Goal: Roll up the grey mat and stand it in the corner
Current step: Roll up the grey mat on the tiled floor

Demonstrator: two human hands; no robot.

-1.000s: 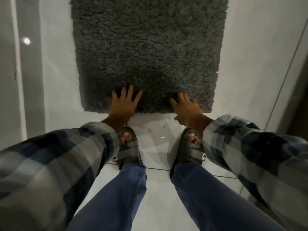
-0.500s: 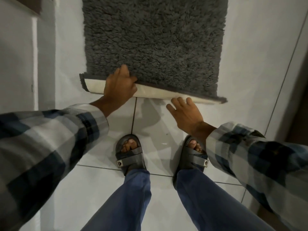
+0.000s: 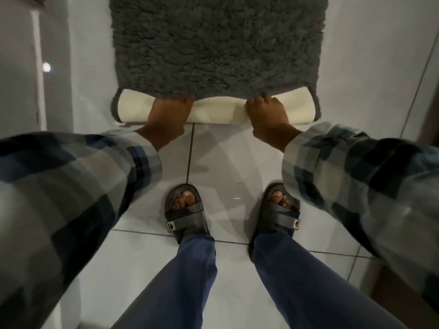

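The shaggy grey mat (image 3: 218, 43) lies on the white tiled floor ahead of me. Its near end is turned over into a low roll, so the cream underside (image 3: 217, 112) faces up across the mat's full width. My left hand (image 3: 167, 117) presses on the roll left of centre, its fingers tucked under the grey pile. My right hand (image 3: 268, 115) grips the roll right of centre, fingertips curled over the fold. Both hands hold the rolled edge.
My two feet in dark sandals (image 3: 186, 210) stand on the tiles just behind the roll. A white wall or door edge (image 3: 38, 74) runs along the left. A darker surface (image 3: 430, 91) borders the right side.
The mat lay flat under both palms a second ago. The left hand flipped the near edge over first, then the right hand joined, and the fold has rolled further away from me.
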